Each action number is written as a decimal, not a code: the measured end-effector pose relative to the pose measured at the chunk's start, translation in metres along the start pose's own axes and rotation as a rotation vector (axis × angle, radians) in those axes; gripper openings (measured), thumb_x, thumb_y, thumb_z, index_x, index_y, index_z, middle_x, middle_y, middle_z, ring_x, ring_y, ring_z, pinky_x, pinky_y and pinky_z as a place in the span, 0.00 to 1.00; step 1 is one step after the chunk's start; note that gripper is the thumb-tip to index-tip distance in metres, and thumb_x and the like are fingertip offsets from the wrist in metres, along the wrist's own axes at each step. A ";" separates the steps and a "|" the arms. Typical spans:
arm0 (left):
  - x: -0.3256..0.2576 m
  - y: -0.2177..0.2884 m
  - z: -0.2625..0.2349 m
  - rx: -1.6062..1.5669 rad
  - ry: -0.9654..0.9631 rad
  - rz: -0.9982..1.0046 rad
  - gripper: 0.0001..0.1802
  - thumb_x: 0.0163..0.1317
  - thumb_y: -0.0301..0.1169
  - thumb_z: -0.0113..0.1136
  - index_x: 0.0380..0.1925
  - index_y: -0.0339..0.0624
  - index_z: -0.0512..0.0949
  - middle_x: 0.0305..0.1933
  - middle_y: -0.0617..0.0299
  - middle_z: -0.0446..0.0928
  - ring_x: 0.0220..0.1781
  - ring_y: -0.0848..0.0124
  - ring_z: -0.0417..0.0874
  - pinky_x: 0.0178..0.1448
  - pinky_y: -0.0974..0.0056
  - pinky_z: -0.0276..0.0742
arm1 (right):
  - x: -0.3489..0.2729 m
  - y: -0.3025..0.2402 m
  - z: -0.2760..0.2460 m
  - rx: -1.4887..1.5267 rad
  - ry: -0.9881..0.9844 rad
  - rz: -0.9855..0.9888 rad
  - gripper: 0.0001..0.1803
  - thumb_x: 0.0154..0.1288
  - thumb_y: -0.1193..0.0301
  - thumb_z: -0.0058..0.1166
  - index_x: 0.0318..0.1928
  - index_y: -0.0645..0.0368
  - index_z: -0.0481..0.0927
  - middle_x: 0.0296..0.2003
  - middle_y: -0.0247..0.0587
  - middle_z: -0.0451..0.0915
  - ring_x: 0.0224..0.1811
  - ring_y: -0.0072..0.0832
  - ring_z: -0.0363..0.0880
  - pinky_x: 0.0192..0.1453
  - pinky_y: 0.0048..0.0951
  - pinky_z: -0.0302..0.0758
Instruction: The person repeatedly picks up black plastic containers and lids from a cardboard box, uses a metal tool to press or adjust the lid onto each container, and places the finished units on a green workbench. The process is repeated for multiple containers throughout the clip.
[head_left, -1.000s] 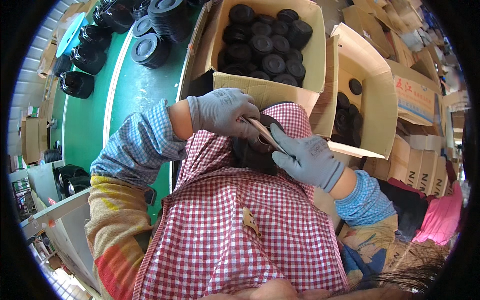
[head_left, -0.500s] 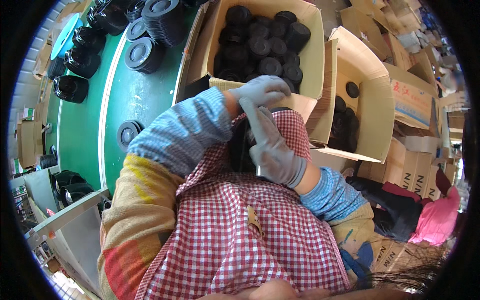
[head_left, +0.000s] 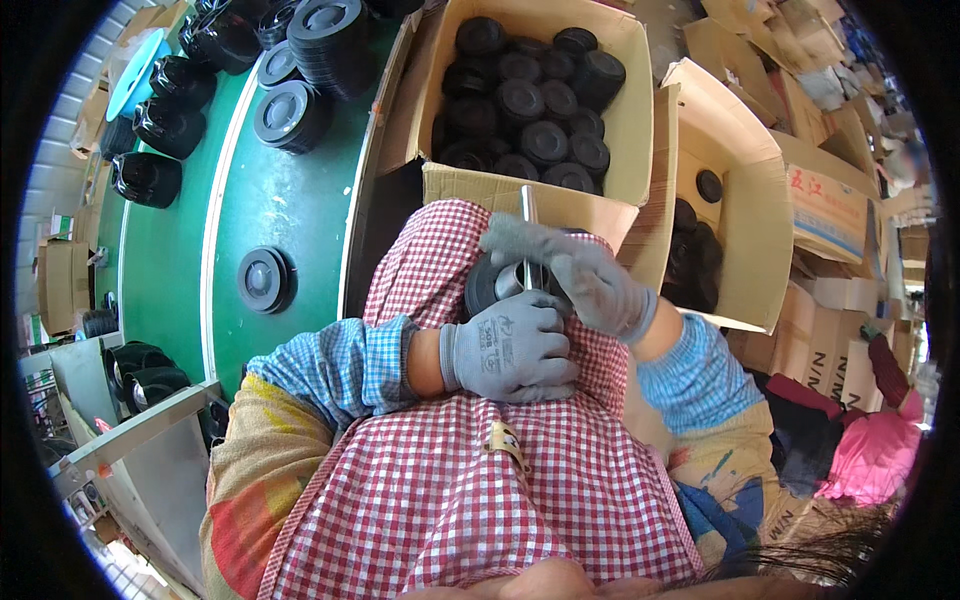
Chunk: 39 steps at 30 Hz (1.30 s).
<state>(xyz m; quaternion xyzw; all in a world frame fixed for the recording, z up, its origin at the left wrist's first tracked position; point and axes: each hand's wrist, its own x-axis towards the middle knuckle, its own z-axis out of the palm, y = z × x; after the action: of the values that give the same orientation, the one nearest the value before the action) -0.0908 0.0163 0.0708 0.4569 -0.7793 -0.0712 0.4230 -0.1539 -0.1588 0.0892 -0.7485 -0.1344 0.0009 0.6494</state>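
Observation:
Between my knees, over the checked apron, stands a shiny metal rod (head_left: 529,205), and a short metal cylinder (head_left: 510,281) sits beside its lower part. A black round part (head_left: 481,288) lies just left of that cylinder, mostly covered. My left hand (head_left: 512,348), in a grey glove, is curled into a fist at the near side of the cylinder; what its fingers hold is hidden. In a matching glove, my right hand (head_left: 592,275) reaches across the rod with its fingers stretched toward the left, slightly blurred. Whether it touches the rod I cannot tell.
Ahead, a cardboard box (head_left: 640,120) holds many round black parts. Another box (head_left: 755,230) at the right contains fewer. On the green bench (head_left: 300,200) at left are stacked black discs (head_left: 287,115), a lone disc stack (head_left: 263,280) and glossy black housings (head_left: 146,180).
My left hand has come back from the near edge of the box to my lap and closed. My right hand has moved right, fingers now across the rod. Rod and cylinder have come into sight.

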 end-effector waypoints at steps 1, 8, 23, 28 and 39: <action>0.003 0.001 0.000 -0.004 0.003 0.008 0.14 0.62 0.45 0.67 0.43 0.51 0.85 0.30 0.69 0.75 0.38 0.67 0.77 0.54 0.56 0.74 | 0.009 0.006 -0.011 -0.227 -0.006 -0.100 0.37 0.78 0.42 0.36 0.74 0.53 0.68 0.72 0.51 0.68 0.74 0.45 0.66 0.78 0.46 0.58; -0.012 -0.023 -0.007 -0.364 0.136 0.109 0.10 0.64 0.35 0.68 0.39 0.41 0.87 0.30 0.64 0.77 0.36 0.67 0.77 0.57 0.52 0.78 | 0.000 0.054 -0.016 -0.789 0.200 -0.114 0.20 0.73 0.50 0.50 0.31 0.51 0.82 0.29 0.37 0.78 0.40 0.40 0.76 0.57 0.47 0.69; 0.063 0.018 -0.127 0.059 -0.472 -0.921 0.33 0.66 0.33 0.60 0.68 0.34 0.64 0.48 0.39 0.80 0.45 0.48 0.86 0.45 0.49 0.81 | -0.015 0.025 -0.044 -0.722 -0.127 0.299 0.44 0.59 0.21 0.38 0.35 0.49 0.86 0.31 0.48 0.86 0.39 0.49 0.85 0.44 0.46 0.77; 0.045 0.014 -0.092 -0.037 -0.637 -1.056 0.33 0.69 0.35 0.54 0.71 0.36 0.57 0.29 0.43 0.80 0.31 0.45 0.85 0.38 0.46 0.80 | 0.003 0.023 -0.057 -0.902 -0.280 0.102 0.37 0.61 0.27 0.45 0.35 0.47 0.86 0.31 0.46 0.85 0.37 0.48 0.85 0.42 0.49 0.78; 0.026 0.036 -0.064 -0.295 -0.488 -1.318 0.40 0.69 0.32 0.53 0.75 0.38 0.46 0.37 0.37 0.81 0.36 0.44 0.87 0.41 0.47 0.82 | 0.040 0.010 -0.054 -0.966 -0.696 0.167 0.28 0.62 0.39 0.60 0.48 0.47 0.87 0.40 0.40 0.87 0.47 0.43 0.83 0.53 0.45 0.75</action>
<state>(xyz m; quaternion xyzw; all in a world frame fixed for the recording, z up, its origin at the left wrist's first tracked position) -0.0738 0.0344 0.1442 0.7416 -0.3958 -0.5166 0.1630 -0.1035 -0.2042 0.0945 -0.9227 -0.2651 0.2357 0.1511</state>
